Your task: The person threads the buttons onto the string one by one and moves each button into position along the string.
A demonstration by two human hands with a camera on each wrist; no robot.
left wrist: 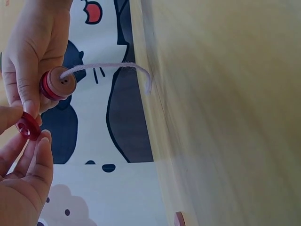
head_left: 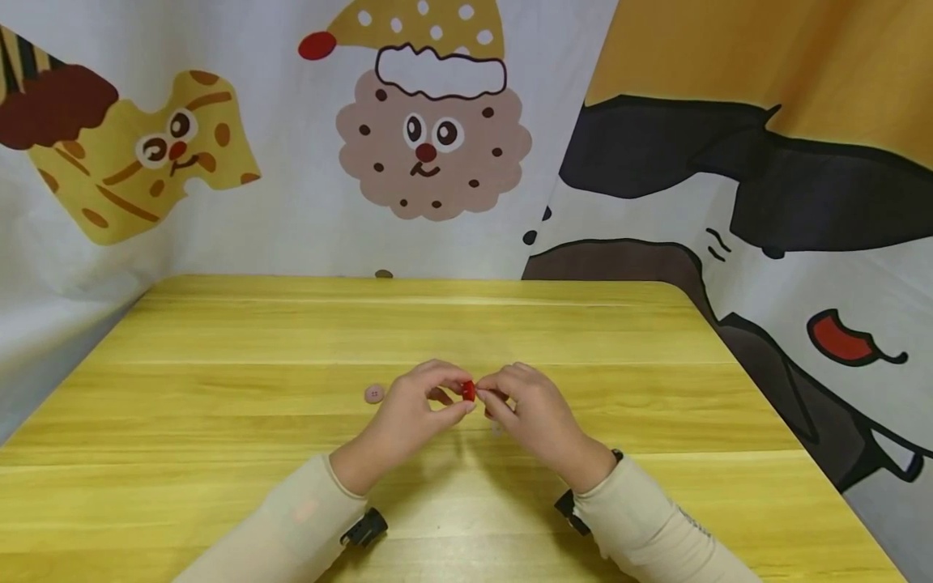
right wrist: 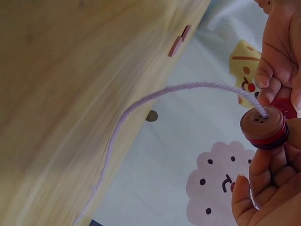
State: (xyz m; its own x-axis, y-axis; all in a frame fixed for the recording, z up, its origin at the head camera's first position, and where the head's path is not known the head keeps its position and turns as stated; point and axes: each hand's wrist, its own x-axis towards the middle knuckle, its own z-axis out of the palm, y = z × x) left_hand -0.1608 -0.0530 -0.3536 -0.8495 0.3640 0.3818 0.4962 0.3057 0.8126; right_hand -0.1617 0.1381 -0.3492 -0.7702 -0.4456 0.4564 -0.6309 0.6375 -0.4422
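Observation:
Between thumb and fingertips, my left hand [head_left: 411, 402] pinches a red button [head_left: 469, 390], its holes visible in the left wrist view. Right beside it, the pinching fingertips of my right hand [head_left: 538, 409] come up to the button. A short stack of buttons [right wrist: 263, 128], pinkish-brown, red and dark, is threaded on a pale lavender string [right wrist: 188, 86] and hangs at my right fingers. From the stack the string's tail curves down toward the table. The part of the string within the right fingertips is hidden.
A pinkish button [head_left: 374, 394] lies on the wood-grain table [head_left: 291, 324] just left of my left hand; the right wrist view shows two pinkish buttons [right wrist: 175, 46] there. A curtain with cartoon prints [head_left: 437, 243] hangs behind the table.

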